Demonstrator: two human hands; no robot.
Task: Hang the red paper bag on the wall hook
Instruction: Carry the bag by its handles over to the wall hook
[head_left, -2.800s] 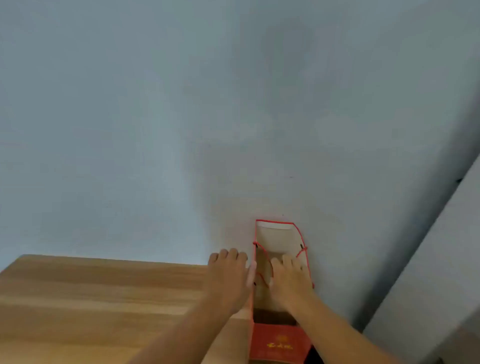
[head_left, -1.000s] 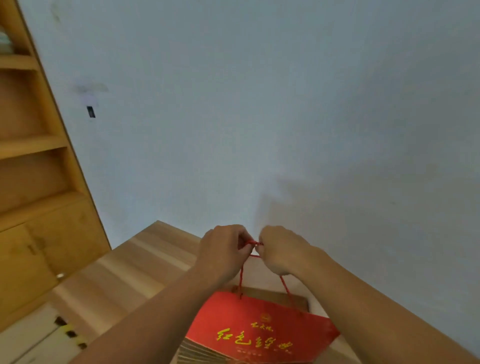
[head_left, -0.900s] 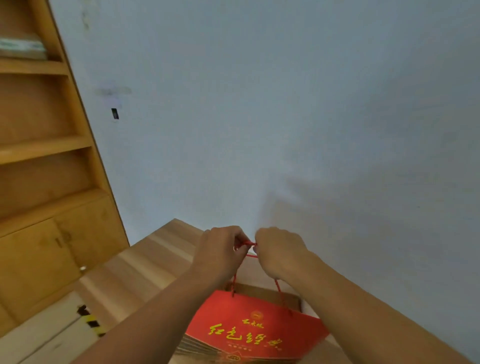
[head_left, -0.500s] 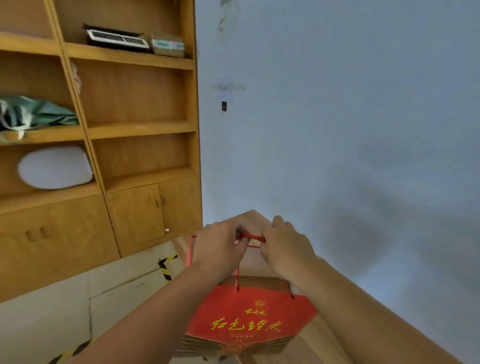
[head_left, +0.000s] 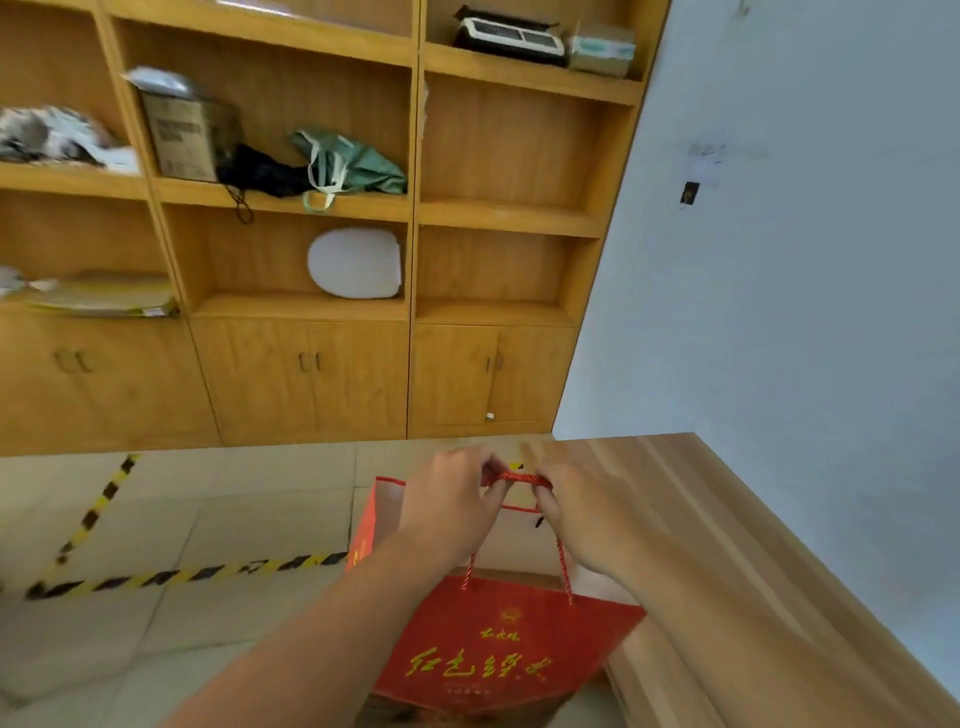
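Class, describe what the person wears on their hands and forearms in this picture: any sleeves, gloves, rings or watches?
Nothing is worn. The left hand and right hand are bare, without gloves. No ring shows on the visible fingers. Both forearms are bare to the bottom edge of the picture, with no sleeve, watch or bracelet in sight.

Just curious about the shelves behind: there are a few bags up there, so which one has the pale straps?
The green bag, lying on the middle shelf. Pale straps loop from it over the shelf edge; the black bag beside it has only a thin dark cord.

the red paper bag (head_left: 511, 644) looks smooth and faintly glossy, its twisted cord handle (head_left: 519, 477) rough. the desk (head_left: 727, 545) is smooth wood grain, and the shelf unit (head_left: 467, 218) is matt wood.
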